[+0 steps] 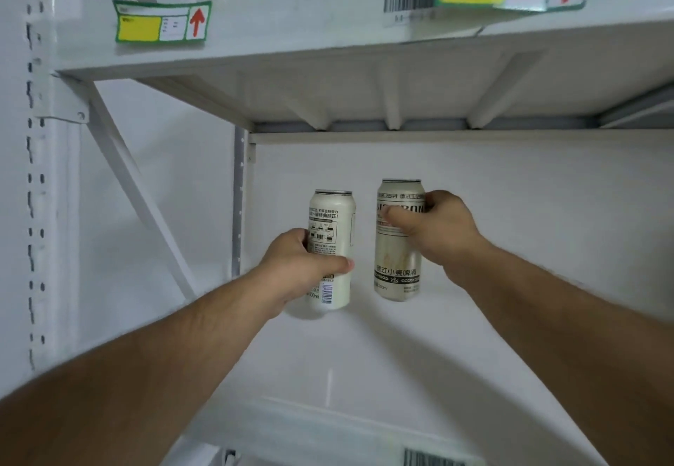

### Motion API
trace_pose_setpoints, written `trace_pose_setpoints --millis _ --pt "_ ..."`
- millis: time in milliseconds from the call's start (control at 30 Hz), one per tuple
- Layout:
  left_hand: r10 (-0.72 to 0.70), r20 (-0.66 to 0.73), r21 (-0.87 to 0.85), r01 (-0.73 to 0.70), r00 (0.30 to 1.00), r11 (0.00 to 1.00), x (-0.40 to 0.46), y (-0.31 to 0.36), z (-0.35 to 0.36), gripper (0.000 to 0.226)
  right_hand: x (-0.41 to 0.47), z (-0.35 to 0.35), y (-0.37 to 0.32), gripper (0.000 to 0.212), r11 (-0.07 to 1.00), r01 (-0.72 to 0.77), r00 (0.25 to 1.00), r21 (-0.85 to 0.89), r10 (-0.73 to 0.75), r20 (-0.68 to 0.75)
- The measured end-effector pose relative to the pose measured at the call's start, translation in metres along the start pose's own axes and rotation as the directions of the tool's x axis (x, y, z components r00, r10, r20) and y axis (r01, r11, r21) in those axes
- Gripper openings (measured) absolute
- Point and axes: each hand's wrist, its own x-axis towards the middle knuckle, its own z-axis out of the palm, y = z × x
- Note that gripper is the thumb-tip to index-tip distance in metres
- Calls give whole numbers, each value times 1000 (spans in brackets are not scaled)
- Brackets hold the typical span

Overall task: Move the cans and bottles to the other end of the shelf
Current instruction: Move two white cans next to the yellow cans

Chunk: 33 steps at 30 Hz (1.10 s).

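White metal shelf carries two tall pale beer cans; left hand grips left can, right hand grips right can, both upright, apart.

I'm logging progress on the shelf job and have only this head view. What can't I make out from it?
- Far end of the white metal shelf: cut off by the right edge; any remaining cans or bottles unseen.
- Left hand fingers: hidden behind the cream can with the barcode.
- Right hand covers part of the tall silver beer can, including its lettering.
- Whether either can rests on the shelf: unclear.
- Yellow shelf tags: print blurred.
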Motion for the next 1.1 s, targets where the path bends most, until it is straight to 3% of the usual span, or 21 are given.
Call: trace_pose_setpoints --millis 233,400,633,1100 --pt "47 84 -43 -43 995 998 -39 27 32 60 -50 -64 -16 22 1000 -13 993 -6 12 -117" --pt "95 151 -93 -81 984 992 -68 45 55 46 -86 -108 -26 21 997 -59 976 -55 46 -212" --pt "119 238 -162 -82 964 983 -115 72 92 45 -126 -170 -37 24 990 -114 943 -84 82 -322" --pt "113 254 -189 -65 961 980 -179 140 217 47 -153 -305 -30 27 986 -107 961 -127 69 -268"
